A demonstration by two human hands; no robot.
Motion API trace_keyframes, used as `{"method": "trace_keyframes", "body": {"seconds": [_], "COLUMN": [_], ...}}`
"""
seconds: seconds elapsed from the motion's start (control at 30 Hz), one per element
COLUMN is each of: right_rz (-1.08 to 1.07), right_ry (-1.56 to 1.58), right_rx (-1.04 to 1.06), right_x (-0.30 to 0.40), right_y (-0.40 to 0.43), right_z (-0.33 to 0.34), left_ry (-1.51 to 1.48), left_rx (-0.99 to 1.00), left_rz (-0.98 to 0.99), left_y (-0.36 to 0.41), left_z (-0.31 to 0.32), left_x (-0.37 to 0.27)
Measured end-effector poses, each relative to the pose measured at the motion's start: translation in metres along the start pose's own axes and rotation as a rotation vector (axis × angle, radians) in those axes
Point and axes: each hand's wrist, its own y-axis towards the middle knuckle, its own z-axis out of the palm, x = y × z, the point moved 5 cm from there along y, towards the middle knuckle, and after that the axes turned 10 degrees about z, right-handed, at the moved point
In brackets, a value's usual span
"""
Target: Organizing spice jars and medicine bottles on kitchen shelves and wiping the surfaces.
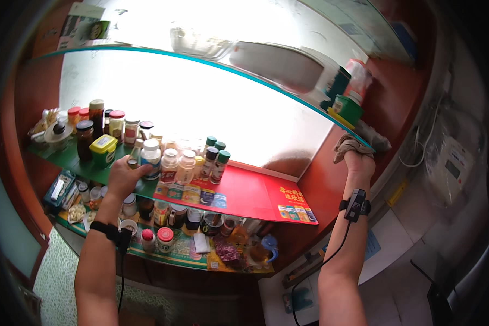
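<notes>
My left hand [125,176] is at the middle shelf, its fingers around a small glass bottle [135,154]. Its thumb reaches across the front of a white-capped jar [150,157]. Just left of it stands a green tub with a yellow lid [103,148]. My right hand [357,158] holds a crumpled brown cloth [348,146] against the right end of the upper glass shelf [269,83]. The cloth hides most of its fingers. Clear spice jars [186,165] and green-capped bottles [220,166] stand right of my left hand, beside a red printed sheet [252,191].
A metal container [276,65], a glass bowl [199,42] and a green box [347,109] stand on the upper shelf. The lower shelf holds jars, a red-lidded jar [165,238] and a blue-handled jug [265,248]. A plastic-covered device [452,167] hangs at right.
</notes>
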Motion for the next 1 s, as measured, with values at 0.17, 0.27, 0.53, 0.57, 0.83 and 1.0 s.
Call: {"method": "trace_keyframes", "body": {"seconds": [0.17, 0.27, 0.53, 0.57, 0.83, 1.0], "right_rz": [0.203, 0.448, 0.789, 0.735, 0.624, 0.348], "right_ry": [-0.052, 0.046, 0.157, 0.218, -0.318, -0.107], "right_rx": [0.120, 0.183, 0.473, 0.584, 0.835, 0.149], "right_x": [-0.052, -0.175, -0.478, -0.493, -0.413, -0.232], "right_y": [0.058, 0.071, 0.068, 0.072, 0.083, 0.106], "right_z": [0.000, 0.022, 0.095, 0.093, 0.076, 0.018], "left_ry": [0.049, 0.166, 0.136, 0.126, 0.068, 0.066], "left_rx": [0.015, 0.026, 0.030, 0.049, 0.024, -0.030], "left_rz": [-0.072, -0.076, -0.088, -0.080, -0.053, -0.047], "left_y": [0.000, 0.000, 0.001, 0.000, 0.003, 0.001], "left_z": [0.008, 0.004, 0.000, 0.009, 0.008, -0.006], "left_x": [0.001, 0.005, 0.001, 0.000, 0.010, 0.016]}}
